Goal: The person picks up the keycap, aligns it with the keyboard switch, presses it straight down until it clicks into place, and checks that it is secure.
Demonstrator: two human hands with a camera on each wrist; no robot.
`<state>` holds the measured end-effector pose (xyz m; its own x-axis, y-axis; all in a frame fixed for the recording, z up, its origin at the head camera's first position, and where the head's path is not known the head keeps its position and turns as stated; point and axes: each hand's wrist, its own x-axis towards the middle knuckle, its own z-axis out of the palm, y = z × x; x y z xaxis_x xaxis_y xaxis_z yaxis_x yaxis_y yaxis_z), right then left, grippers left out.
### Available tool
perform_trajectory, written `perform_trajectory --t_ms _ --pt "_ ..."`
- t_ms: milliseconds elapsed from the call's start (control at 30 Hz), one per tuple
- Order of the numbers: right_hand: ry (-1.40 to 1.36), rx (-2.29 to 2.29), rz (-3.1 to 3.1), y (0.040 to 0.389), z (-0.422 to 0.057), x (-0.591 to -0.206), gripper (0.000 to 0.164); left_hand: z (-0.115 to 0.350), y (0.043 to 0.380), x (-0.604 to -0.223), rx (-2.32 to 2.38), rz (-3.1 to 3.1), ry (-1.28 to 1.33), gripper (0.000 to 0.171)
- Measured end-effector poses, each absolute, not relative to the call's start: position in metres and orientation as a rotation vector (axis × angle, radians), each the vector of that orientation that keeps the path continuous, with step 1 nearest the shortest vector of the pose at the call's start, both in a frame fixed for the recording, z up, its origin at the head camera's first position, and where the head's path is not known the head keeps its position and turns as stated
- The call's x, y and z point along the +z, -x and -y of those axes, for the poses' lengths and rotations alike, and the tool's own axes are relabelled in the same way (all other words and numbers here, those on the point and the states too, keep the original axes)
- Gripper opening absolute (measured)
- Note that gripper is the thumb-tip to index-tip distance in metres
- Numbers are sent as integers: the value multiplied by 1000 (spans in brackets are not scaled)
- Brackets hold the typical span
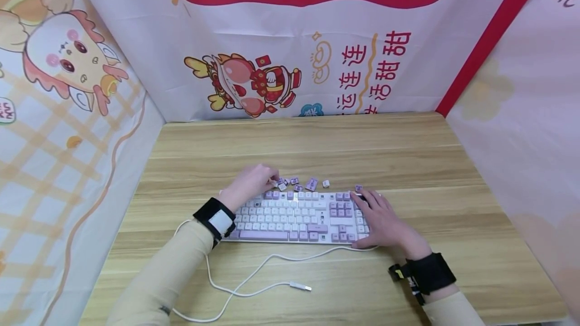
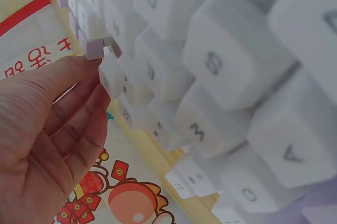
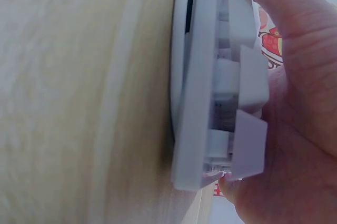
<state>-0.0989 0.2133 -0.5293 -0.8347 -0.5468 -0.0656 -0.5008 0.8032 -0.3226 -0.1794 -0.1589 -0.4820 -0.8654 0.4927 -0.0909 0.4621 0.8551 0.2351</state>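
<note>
One hand [image 1: 382, 221] (the right) holds the keyboard [image 1: 265, 236]; keycaps [image 1: 311, 184] lie behind.

Keyboard [image 1: 276, 219]: full-size, white body, white and lilac keycaps, several key positions uncapped; lies on the desk [image 1: 344, 150]. Cable [image 1: 296, 259]: white, looped along its near side, USB plug exposed. Loose keycaps [image 1: 311, 184]: white and lilac, scattered just beyond its far edge.

On the table [image 1: 371, 152], 1 cable [image 1: 254, 274] lies before the keyboard [image 1: 264, 236], loose keycaps [image 1: 311, 184] behind it.
</note>
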Motion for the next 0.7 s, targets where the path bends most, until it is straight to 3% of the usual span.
perform_trajectory --t_ms 700 --pt "800 -433 -2816 101 -213 -531 127 158 186 -492 415 -2806 -753 20"
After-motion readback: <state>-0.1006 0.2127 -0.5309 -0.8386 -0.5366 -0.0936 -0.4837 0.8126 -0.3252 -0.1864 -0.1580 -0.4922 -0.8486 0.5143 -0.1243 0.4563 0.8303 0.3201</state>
